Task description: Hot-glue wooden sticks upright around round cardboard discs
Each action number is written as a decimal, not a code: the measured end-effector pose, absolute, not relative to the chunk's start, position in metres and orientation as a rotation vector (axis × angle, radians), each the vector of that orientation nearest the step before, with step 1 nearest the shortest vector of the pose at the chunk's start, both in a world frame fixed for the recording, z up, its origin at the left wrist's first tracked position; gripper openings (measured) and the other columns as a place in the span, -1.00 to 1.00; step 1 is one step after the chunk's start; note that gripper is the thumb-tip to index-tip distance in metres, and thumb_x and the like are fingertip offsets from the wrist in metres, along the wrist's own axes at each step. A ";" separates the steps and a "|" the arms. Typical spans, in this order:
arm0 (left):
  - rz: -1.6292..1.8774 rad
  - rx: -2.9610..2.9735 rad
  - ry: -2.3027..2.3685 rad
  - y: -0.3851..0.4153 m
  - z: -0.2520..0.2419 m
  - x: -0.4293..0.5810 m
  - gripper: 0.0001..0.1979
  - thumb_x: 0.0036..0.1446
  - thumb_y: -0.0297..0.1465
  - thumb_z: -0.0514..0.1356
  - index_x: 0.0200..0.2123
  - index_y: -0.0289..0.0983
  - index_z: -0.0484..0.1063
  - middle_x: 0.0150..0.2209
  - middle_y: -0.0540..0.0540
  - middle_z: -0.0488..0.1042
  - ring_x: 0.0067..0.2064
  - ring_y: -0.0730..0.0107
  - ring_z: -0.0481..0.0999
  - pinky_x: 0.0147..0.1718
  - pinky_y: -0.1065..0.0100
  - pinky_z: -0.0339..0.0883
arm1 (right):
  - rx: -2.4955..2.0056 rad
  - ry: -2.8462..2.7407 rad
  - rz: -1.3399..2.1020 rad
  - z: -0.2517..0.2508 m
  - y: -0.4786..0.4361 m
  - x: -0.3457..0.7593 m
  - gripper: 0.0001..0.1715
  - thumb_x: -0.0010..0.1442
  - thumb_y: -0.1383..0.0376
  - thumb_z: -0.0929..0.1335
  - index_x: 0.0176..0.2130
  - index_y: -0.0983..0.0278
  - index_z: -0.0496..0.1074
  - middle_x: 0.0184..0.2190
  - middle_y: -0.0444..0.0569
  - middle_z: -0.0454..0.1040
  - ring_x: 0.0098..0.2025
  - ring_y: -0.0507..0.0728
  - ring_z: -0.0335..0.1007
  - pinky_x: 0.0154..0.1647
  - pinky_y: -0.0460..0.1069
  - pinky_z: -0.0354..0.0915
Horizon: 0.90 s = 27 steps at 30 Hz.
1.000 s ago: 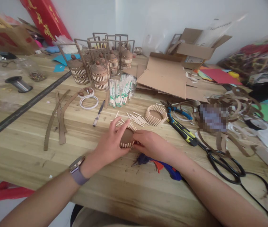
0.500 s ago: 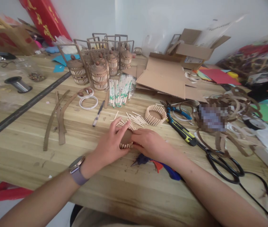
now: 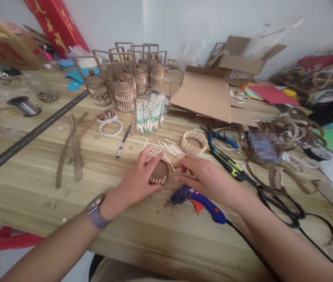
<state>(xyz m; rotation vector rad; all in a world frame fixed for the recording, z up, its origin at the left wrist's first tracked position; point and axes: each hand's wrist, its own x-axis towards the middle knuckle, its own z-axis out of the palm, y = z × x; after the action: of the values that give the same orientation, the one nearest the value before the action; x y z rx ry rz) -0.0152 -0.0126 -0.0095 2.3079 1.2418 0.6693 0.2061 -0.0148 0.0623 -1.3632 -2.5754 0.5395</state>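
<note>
My left hand point(image 3: 139, 174) curls around the left side of a small round brown cardboard base point(image 3: 159, 171) lying on the table. Short wooden sticks line the part of its edge that shows; my fingers hide the rest. Just right of the base is my right hand point(image 3: 200, 172), fingers bent and apart, with nothing visible between them. Loose wooden sticks point(image 3: 172, 148) are scattered behind the base, one close to my right fingertips. Below my right hand a blue glue gun point(image 3: 197, 197) with an orange trigger lies with its nozzle pointing left.
A second stick-edged ring point(image 3: 194, 141) stands behind my right hand. Pliers point(image 3: 221, 139), a utility knife point(image 3: 228, 162) and black scissors point(image 3: 281, 205) lie to the right. Farther back are wrapped stick packets point(image 3: 151, 113), lidded baskets point(image 3: 124, 96) and flattened cardboard point(image 3: 203, 94). A pen point(image 3: 123, 141) lies left.
My right hand has drawn back to the right from the base, and its fingers have parted. More of the base's right edge and the glue gun now shows. My left hand stays in place.
</note>
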 end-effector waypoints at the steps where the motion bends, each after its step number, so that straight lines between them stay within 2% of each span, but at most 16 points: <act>1: 0.663 2.294 1.255 -0.013 -0.009 -0.015 0.02 -0.09 -0.45 0.44 0.34 -0.01 -0.05 0.39 -0.26 -0.19 0.27 -0.10 0.27 0.22 -0.13 0.21 | -1.386 -2.569 0.529 0.064 -0.018 0.214 -0.86 0.30 0.24 0.32 -0.21 0.25 0.44 -0.33 -0.04 0.48 -0.31 0.10 0.41 -0.33 -0.06 0.22; 5: 0.687 2.278 1.336 -0.016 -0.008 -0.013 0.07 -0.18 -0.36 0.50 0.33 -0.09 -0.01 0.38 -0.31 -0.18 0.24 -0.13 0.30 0.21 -0.14 0.23 | -1.641 -2.623 0.609 0.070 -0.036 0.244 -0.74 0.31 0.18 0.30 -0.37 0.24 0.42 -0.43 -0.05 0.48 -0.41 0.11 0.39 -0.43 -0.06 0.16; 9: 0.755 2.333 1.398 -0.018 -0.009 -0.008 0.07 -0.18 -0.30 0.50 0.33 -0.10 -0.02 0.36 -0.34 -0.14 0.19 -0.14 0.35 0.16 -0.16 0.28 | -1.911 -2.645 0.817 0.069 -0.053 0.257 -0.82 0.23 0.18 0.37 -0.36 0.22 0.40 -0.39 -0.05 0.53 -0.42 0.14 0.43 -0.44 -0.05 0.16; 12: 0.763 2.363 1.443 -0.020 -0.010 -0.004 0.08 -0.17 -0.35 0.50 0.33 -0.09 -0.05 0.37 -0.35 -0.15 0.16 -0.12 0.39 0.09 -0.13 0.37 | -1.946 -2.635 0.925 0.061 -0.059 0.254 -0.87 0.17 0.22 0.41 -0.28 0.21 0.40 -0.33 -0.02 0.55 -0.34 0.17 0.46 -0.40 -0.04 0.18; 14: 0.757 2.367 1.470 -0.021 -0.010 -0.003 0.07 -0.17 -0.39 0.48 0.33 -0.08 -0.06 0.37 -0.36 -0.15 0.13 -0.09 0.42 0.04 -0.08 0.42 | -1.934 -2.601 0.916 0.053 -0.059 0.252 -0.89 0.13 0.29 0.40 -0.28 0.22 0.39 -0.36 -0.03 0.54 -0.36 0.15 0.43 -0.42 -0.04 0.15; 17: 0.750 2.365 1.490 -0.022 -0.010 -0.002 0.02 -0.12 -0.43 0.45 0.32 -0.08 -0.05 0.36 -0.36 -0.14 0.11 -0.07 0.43 0.02 -0.05 0.44 | -1.875 -2.518 0.916 0.043 -0.057 0.257 -0.89 0.05 0.37 0.36 -0.38 0.22 0.31 -0.47 -0.11 0.45 -0.47 0.08 0.31 -0.48 -0.06 0.09; 21: 0.772 2.363 1.473 -0.022 -0.013 -0.002 -0.01 -0.09 -0.46 0.41 0.32 -0.09 -0.05 0.36 -0.33 -0.13 0.14 -0.05 0.41 0.05 -0.02 0.42 | -1.663 -2.258 1.198 0.042 -0.053 0.271 -0.86 0.01 0.32 0.36 -0.42 0.21 0.25 -0.55 -0.23 0.26 -0.52 0.02 0.16 -0.52 -0.10 0.07; 25: 0.794 2.344 1.476 -0.023 -0.016 -0.002 -0.04 -0.07 -0.47 0.39 0.32 -0.08 -0.05 0.35 -0.30 -0.12 0.14 -0.01 0.41 0.05 -0.02 0.42 | -1.445 -1.846 1.384 0.043 -0.055 0.279 -0.74 -0.01 0.22 0.43 -0.28 0.23 0.36 -0.42 -0.15 0.36 -0.40 0.07 0.29 -0.41 -0.07 0.25; 27: 0.804 2.335 1.491 -0.023 -0.017 -0.001 -0.04 -0.07 -0.47 0.39 0.32 -0.06 -0.05 0.34 -0.29 -0.12 0.14 -0.01 0.40 0.06 -0.04 0.41 | -1.442 -1.662 1.388 0.037 -0.059 0.280 -0.70 -0.02 0.16 0.47 -0.30 0.23 0.41 -0.43 -0.14 0.37 -0.41 0.07 0.29 -0.42 -0.06 0.26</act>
<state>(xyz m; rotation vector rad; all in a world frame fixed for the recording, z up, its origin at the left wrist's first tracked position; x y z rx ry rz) -0.0013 -0.0231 -0.0171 2.3345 1.4909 0.8037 0.2805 -0.0591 0.0365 -1.4418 -1.6618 1.3877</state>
